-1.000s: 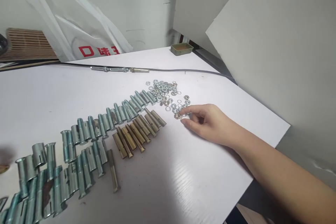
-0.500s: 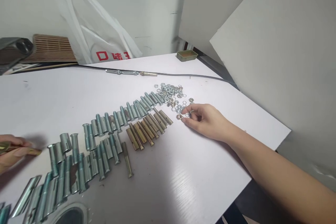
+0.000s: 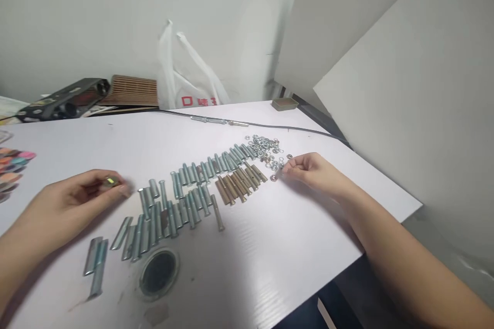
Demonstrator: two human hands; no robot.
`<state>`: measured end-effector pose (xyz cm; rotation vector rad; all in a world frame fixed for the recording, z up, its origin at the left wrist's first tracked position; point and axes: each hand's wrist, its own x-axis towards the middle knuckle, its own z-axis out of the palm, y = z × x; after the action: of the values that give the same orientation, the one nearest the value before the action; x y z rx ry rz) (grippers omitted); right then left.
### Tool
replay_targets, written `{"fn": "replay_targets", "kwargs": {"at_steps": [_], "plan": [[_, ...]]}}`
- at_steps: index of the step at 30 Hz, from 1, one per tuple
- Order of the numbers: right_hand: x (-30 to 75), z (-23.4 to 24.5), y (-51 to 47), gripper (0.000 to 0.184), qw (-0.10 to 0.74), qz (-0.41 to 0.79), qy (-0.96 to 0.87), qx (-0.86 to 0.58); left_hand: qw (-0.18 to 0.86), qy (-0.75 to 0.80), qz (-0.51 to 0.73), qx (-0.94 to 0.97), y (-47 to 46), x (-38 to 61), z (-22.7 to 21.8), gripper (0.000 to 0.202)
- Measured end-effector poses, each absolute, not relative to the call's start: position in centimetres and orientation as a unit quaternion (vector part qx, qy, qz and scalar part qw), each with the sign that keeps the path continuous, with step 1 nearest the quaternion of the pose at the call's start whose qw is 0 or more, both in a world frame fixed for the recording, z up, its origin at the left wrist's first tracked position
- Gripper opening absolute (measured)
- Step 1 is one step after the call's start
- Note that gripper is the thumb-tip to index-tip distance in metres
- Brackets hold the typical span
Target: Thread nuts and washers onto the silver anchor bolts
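Note:
My left hand is closed around a brass-coloured bolt, seen nearly end-on, above the left part of the table. To its right lie rows of silvery bolts and split metal sleeves. A shorter row of brass-coloured bolts and sleeves lies mid-table. My right hand has thumb and forefinger pinched together at the edge of a pile of nuts and washers. Whatever is between those fingertips is too small to make out. A loose nut lies just below them.
A round dark dish stands at the front. Behind the bolts, a cable crosses the white table, with assembled anchors beside it. A small green tray and a plastic bag are at the back.
The view has swung left and drawn back. My left hand has come further into view with the brass-coloured bolt. My right hand's fingers have closed together by the nuts and washers.

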<state>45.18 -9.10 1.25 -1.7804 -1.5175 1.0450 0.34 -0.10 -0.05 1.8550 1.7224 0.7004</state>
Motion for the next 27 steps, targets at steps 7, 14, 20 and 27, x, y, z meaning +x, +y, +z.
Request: {"fn": "replay_targets", "kwargs": {"at_steps": [7,14,20,27], "plan": [[33.5,6.4,-5.3,0.030,0.279,0.485,-0.635,-0.532,0.314,0.567,0.284,0.707,-1.2,1.1,0.9,0.030],[19.6,3.8,1.6,0.031,0.273,0.491,-0.684,-0.466,0.316,0.526,0.293,0.733,-0.7,0.1,0.2,0.024],[17.1,2.6,2.7,0.029,0.249,0.454,-0.703,-0.487,0.293,0.518,0.299,0.746,-0.8,0.1,0.4,0.020],[20.5,5.1,0.5,0.038,0.237,0.397,-0.708,-0.533,0.309,0.534,0.289,0.732,-0.9,0.3,0.7,0.022]]}}
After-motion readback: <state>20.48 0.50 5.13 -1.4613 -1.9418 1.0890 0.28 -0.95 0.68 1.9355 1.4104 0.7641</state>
